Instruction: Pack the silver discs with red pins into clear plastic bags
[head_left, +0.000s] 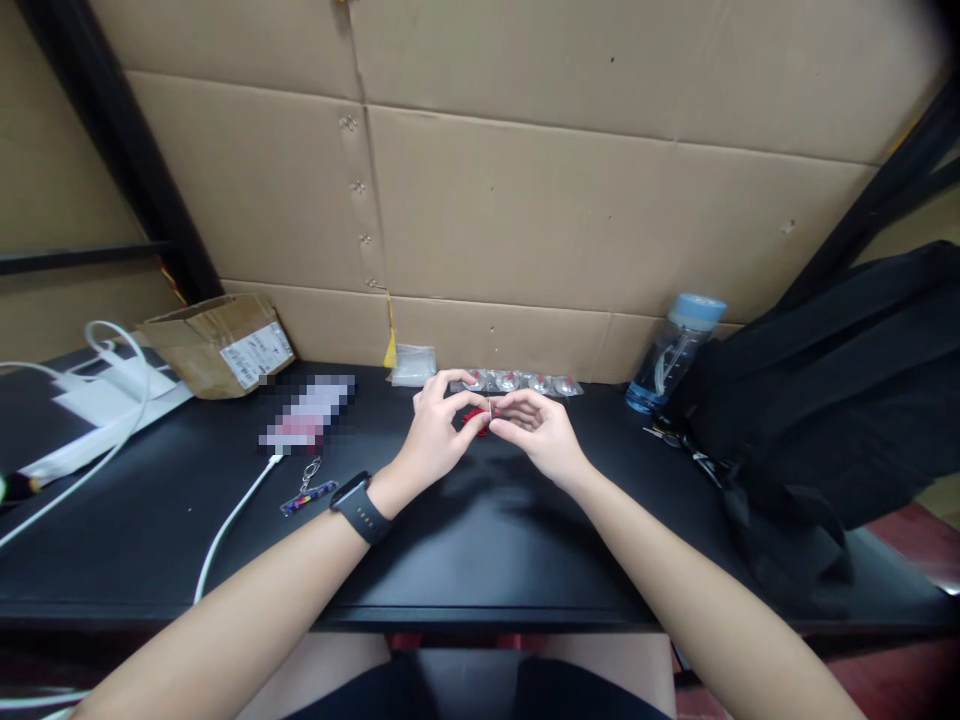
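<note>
My left hand (442,430), with a dark watch on the wrist, is raised over the black table (480,570). Its thumb and fingers meet on a small thin, pale item (490,408). From the other side my right hand (541,432) pinches the same item, so the fingertips of both hands nearly touch. Small red pieces (474,418) show just behind and between the fingers; whether they are held or lie on the table I cannot tell. Behind the hands lies a row of clear round packs (540,383) with red bits inside.
A clear plastic bag (414,366) lies by the cardboard wall. An open carton (217,345), a blurred-out phone-like item (307,412), a white cable (232,520) and a keychain (309,497) are left. A bottle (673,350) and a black backpack (832,390) stand right.
</note>
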